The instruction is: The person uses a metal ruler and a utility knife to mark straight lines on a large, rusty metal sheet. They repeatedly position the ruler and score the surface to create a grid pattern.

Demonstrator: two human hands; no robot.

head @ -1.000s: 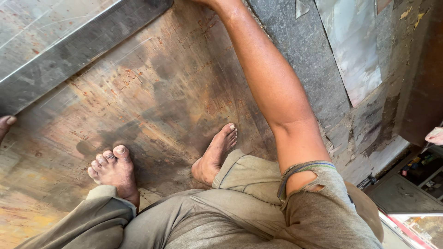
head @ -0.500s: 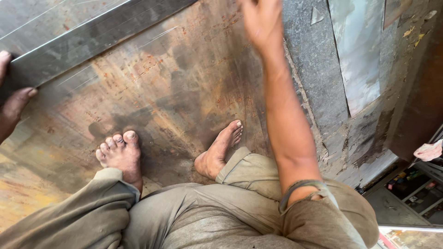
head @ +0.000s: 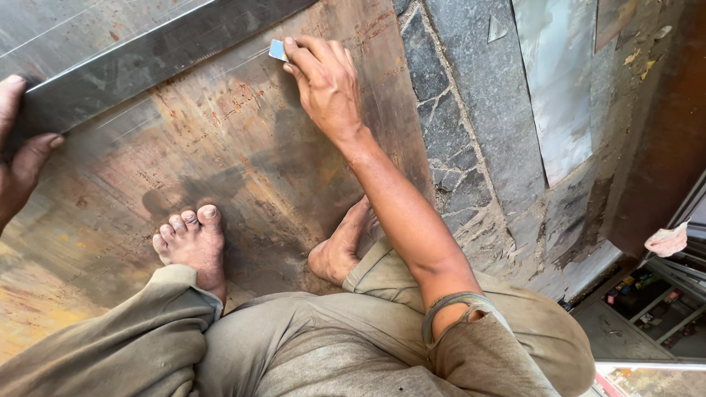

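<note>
I squat barefoot on a large rusty brown metal sheet [head: 220, 147]. My right hand [head: 327, 84] pinches a small pale blue marking piece [head: 277, 50] and holds its tip on the sheet, right beside the lower edge of a long dark steel straightedge [head: 147, 66] that lies slanted across the sheet's far part. My left hand [head: 18, 158] presses down on the left end of that straightedge, fingers curled over its edge. Thin scribed lines show on the sheet near the bar.
My bare feet [head: 191, 242] rest on the sheet close to my knees. Grey stone paving [head: 471, 110] borders the sheet on the right, with a pale shiny panel [head: 551, 81] lying on it. A drop to a lower, cluttered area [head: 647, 301] lies at the far right.
My right hand has come down into view from the top edge and now rests the blue piece against the straightedge. My left hand has slid further in onto the bar's left end.
</note>
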